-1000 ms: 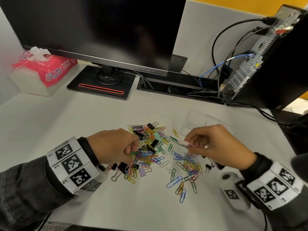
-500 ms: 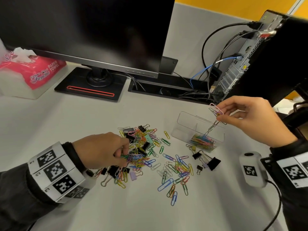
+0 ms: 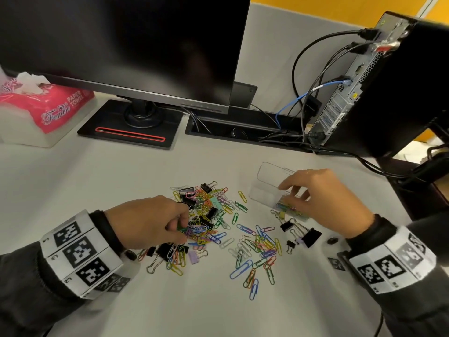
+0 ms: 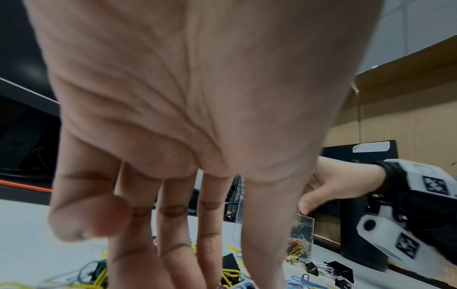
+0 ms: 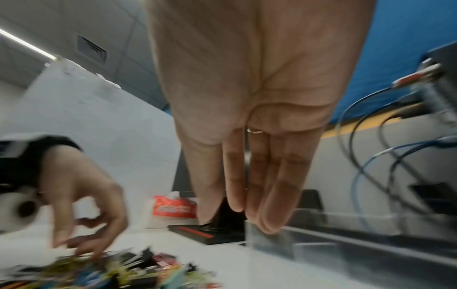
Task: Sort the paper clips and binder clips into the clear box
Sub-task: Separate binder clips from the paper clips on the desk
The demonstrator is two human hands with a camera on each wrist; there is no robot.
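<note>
A heap of coloured paper clips mixed with black binder clips (image 3: 206,215) lies mid-desk, with more loose paper clips (image 3: 257,249) to its right. My left hand (image 3: 182,228) reaches into the heap's near side, thumb and fingers pinching a few paper clips. The clear box (image 3: 267,181) stands to the right with several paper clips (image 3: 289,207) in one compartment. My right hand (image 3: 292,193) hovers over that compartment; its fingers (image 5: 269,205) point straight down at the rim, and I see nothing in them. Two black binder clips (image 3: 308,235) lie in front of the box.
A dark monitor (image 3: 121,32) on a black stand base (image 3: 131,127) fills the back. A pink tissue pack (image 3: 43,105) sits far left. A computer tower (image 3: 364,93) with cables (image 3: 303,105) stands at the right, behind the box.
My right hand carried a string of paper clips up from the desk, held it over the box, and has now dropped to the box rim. My left hand stayed in the heap.
</note>
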